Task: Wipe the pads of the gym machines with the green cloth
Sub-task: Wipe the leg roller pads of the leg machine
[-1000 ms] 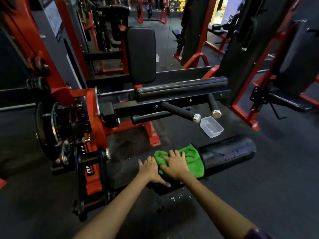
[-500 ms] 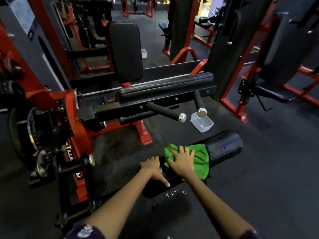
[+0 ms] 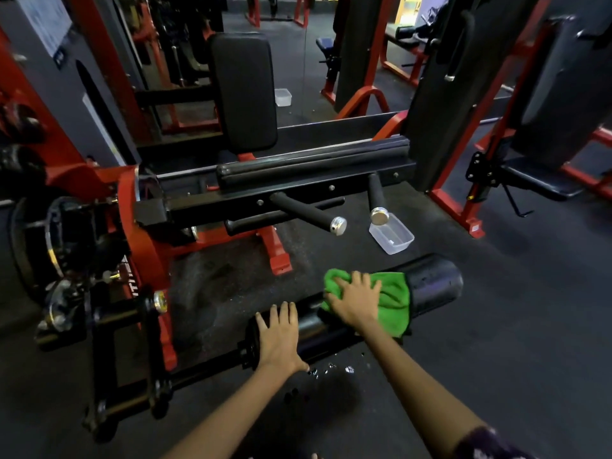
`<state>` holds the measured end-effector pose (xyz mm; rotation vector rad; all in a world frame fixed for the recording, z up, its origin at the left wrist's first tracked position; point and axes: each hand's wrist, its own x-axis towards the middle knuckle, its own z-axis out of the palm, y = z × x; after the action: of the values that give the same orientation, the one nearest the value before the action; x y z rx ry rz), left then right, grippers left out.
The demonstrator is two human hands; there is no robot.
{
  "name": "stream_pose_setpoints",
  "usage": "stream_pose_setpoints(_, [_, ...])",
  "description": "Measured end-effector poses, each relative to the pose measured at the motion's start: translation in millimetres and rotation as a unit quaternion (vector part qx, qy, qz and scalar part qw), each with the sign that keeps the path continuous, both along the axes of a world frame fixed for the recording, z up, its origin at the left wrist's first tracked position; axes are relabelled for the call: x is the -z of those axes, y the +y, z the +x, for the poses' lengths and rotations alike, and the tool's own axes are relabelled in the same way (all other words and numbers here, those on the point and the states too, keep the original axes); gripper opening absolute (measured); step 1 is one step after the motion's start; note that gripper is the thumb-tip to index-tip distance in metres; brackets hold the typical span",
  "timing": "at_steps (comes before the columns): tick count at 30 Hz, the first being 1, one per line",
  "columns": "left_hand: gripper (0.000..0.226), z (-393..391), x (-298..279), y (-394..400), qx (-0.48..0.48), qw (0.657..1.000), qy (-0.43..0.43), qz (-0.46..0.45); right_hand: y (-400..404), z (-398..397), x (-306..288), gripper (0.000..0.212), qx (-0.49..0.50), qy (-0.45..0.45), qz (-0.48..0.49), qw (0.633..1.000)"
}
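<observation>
A black roller pad [image 3: 433,281] of a red and black gym machine lies low in front of me, running from lower left to upper right. The green cloth [image 3: 394,303] is draped over its middle. My right hand [image 3: 356,301] presses flat on the cloth with spread fingers. My left hand [image 3: 280,336] rests flat on the bare left end of the roller, fingers straight. An upright black back pad [image 3: 243,91] and a long black pad [image 3: 311,164] belong to the same machine further back.
A clear plastic tub [image 3: 392,238] sits on the floor just behind the roller, under two chrome-capped handles [image 3: 337,225]. Weight plates and the red frame [image 3: 142,240] crowd the left. Another red machine [image 3: 463,207] stands to the right. Water drops [image 3: 328,371] dot the dark floor.
My right hand has slid the green cloth to the right along the roller. My left hand stays on the roller's left end, now apart from the cloth. The view has shifted a little.
</observation>
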<state>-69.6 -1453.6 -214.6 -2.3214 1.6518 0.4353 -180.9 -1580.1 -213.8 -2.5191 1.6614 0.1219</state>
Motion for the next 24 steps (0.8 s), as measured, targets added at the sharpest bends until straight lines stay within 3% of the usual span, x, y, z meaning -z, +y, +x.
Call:
stream_pose_setpoints(3, [0.129, 2.0, 4.3, 2.3, 0.002, 1.0, -0.002, -0.01, 28.8, -14.4, 12.0, 0.058, -0.153, -0.057, -0.007, 0.987])
stream_pose_setpoints(6, [0.128, 4.6, 1.8, -1.4, -0.011, 0.999, 0.037, -0.013, 19.2, -66.6, 17.3, 0.078, -0.248, -0.036, -0.039, 0.967])
stream_pose_setpoints(11, [0.125, 14.5, -23.4, -31.1, -0.016, 0.995, 0.07, 0.07, -33.7, -77.4, 1.5, 0.086, -0.069, -0.028, 0.024, 0.997])
stream_pose_setpoints(14, [0.133, 8.1, -34.3, -60.1, -0.011, 0.983, 0.059, 0.173, -35.1, -41.3, -2.5, 0.063, 0.007, -0.019, 0.023, 1.0])
stream_pose_setpoints(16, [0.137, -1.2, -36.2, -78.1, 0.006, 0.98, 0.049, 0.195, -26.3, -28.6, 5.0, 0.059, -0.029, -0.017, 0.013, 0.999])
stream_pose_setpoints(19, [0.14, -14.2, -31.0, -96.1, 0.043, 0.982, 0.064, 0.171, -13.2, -51.6, 14.8, 0.063, -0.169, -0.07, -0.022, 0.983])
stream_pose_setpoints(21, [0.142, -17.9, -19.6, -100.1, 0.056, 0.983, 0.098, 0.145, -19.8, -84.1, 20.7, 0.067, -0.223, -0.044, -0.048, 0.973])
stream_pose_setpoints(24, [0.141, -16.6, -4.6, -99.8, 0.035, 0.98, 0.165, 0.101, -47.0, -116.0, 16.6, 0.072, -0.149, -0.029, -0.031, 0.988])
